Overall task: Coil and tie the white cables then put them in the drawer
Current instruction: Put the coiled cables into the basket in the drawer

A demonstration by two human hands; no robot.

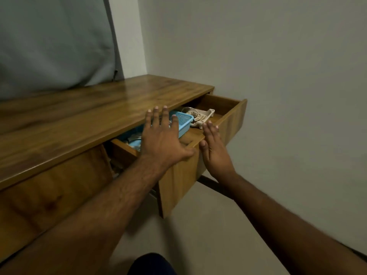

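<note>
Drawer (pixel 200 165) is pulled out at the right end of the wooden desk (pixel 89 108). Inside: blue basket (pixel 183 124) in the middle, cream plastic tray (pixel 204 118) toward the drawer's right end with a loose coil of thin cord in it. White cables can't be picked out for certain; neither hand carries any, so likely they're already inside or out of view.

Left hand (pixel 161 139) is flat, fingers spread straight, hovering over the basket with the thumb down at the drawer's front top edge. Right hand (pixel 213 149) is flat too, fingers straight and together, palm against the drawer front near its top edge. Nothing gripped.

Step in hand reads as closing the drawer. To do it well: push evenly with both palms on the front panel, lift the left fingers clear of the opening first, and check the basket rim sits below the desk top so it doesn't catch.

Desk top is brown wood grain, bare in view. Grey fabric (pixel 53 42) hangs behind the desk's back edge at left, plain pale wall (pixel 278 66) at right, light floor below.
</note>
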